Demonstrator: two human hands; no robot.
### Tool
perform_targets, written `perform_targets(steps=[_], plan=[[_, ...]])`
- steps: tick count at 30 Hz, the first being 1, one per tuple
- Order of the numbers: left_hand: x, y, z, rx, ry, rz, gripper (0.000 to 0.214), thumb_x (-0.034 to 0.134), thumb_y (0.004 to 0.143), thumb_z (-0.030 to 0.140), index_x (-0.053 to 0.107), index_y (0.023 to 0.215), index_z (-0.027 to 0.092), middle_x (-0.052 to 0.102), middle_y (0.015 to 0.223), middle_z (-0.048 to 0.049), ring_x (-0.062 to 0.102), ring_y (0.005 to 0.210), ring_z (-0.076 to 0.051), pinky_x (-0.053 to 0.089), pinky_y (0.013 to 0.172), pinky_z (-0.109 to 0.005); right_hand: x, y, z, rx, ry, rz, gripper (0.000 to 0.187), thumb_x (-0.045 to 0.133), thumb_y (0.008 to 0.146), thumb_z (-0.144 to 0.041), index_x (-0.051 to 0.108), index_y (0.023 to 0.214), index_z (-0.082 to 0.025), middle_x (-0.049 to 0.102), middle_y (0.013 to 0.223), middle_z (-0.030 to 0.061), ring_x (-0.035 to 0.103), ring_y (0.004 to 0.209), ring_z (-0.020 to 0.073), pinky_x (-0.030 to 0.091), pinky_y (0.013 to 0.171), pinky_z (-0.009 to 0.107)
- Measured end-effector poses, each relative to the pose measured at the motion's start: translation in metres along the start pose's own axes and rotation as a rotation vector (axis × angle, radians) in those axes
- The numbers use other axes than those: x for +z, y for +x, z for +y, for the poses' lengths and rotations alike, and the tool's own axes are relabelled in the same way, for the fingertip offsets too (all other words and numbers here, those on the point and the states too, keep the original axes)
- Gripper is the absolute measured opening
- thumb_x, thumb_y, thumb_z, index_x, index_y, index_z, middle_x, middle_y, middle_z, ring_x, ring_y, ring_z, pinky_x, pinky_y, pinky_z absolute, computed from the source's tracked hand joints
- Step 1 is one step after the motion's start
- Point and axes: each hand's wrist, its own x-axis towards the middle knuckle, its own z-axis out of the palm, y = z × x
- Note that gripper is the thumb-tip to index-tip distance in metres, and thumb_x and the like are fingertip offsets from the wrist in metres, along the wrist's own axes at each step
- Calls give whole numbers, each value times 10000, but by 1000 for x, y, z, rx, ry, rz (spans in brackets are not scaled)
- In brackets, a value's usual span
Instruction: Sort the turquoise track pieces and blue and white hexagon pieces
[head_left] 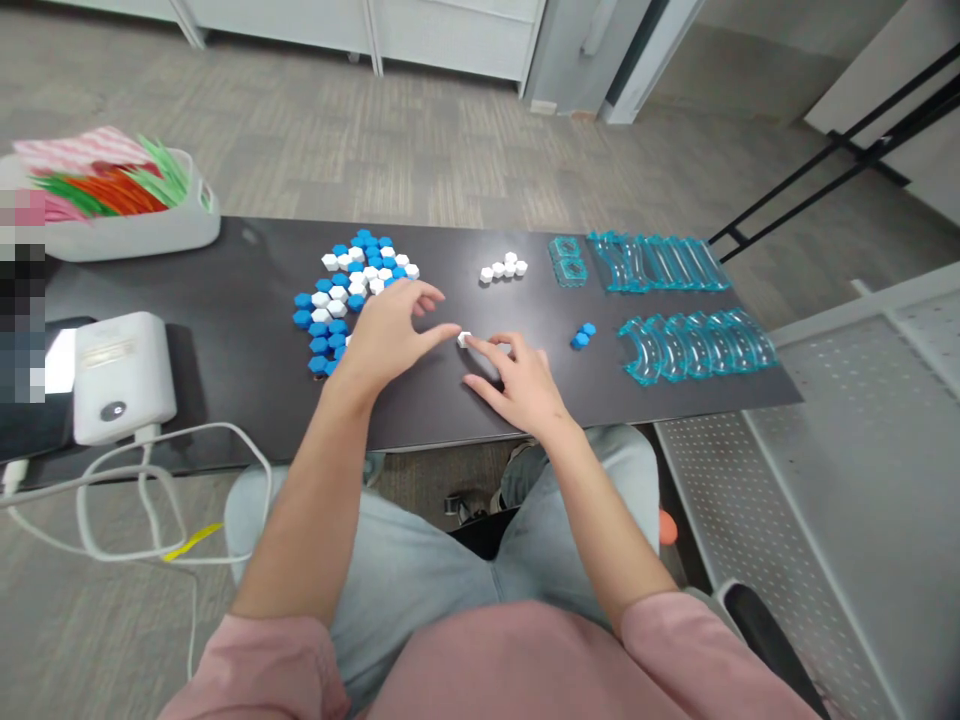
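no readable text, faint marking on the white box (120, 375) too blurred to read

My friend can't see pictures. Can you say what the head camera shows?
The left hand and right hand each touch the same white block with a fingertip on a dark table. A patch of blue and white blocks lies beside the left hand; turquoise curved pieces lie to the right.

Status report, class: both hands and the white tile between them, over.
Left hand open, index finger at small white hexagonal plastic tile. Right hand open, index finger touching it. Nothing covers tile.
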Motion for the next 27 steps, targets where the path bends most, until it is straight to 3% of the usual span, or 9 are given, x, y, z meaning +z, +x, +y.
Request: perform_targets(steps=[4,7,12,16,20,27], plan=[[-37,-8,-23,-179,51,164,436,886,882,501,735,1206,249,771,1170,-66,708,1032,-266,579,990,-414,1,26,0,65,-65,-9,660,639,1128,-581,568,1730,-320,609,1539,170,704,1237,346,572,1107,543],[-55,-15,-36,-293,80,201,477,910,818,518,749,1175,245,761,1101,-50,689,937,-240,571,909,-381,-7,48,9,180,-128,-23,720,623,1118,-601,533,1754,-275,570,1587,186,727,1221,358,597,1099,529],[-62,-21,-43,-310,57,154,410,886,833,515,786,1132,254,744,966,-34,663,841,-231,543,825,-365,-23,85,29,297,-190,-75,741,564,1111,-660,527,1750,-287,546,1644,194,751,1182,376,635,1021,544],[-61,-19,-41,-269,82,146,368,877,843,497,802,1103,248,745,980,-48,662,851,-239,547,857,-375,-22,95,40,323,-191,-26,767,562,1114,-624,455,1797,-292,562,1627,202,733,1222,387,636,1011,548],[-63,-15,-44,-258,105,170,347,828,887,476,803,1124,225,745,1049,-66,661,886,-241,552,910,-375,-6,86,22,173,-116,-3,725,494,1155,-616,436,1809,-307,585,1569,176,718,1184,331,641,976,482],[-66,-15,-50,-290,111,180,345,785,925,467,796,1164,219,741,1091,-66,656,870,-224,564,944,-380,26,78,-50,-195,-70,-146,577,444,1197,-656,559,1729,-463,559,1532,85,688,1122,243,622,972,385]])
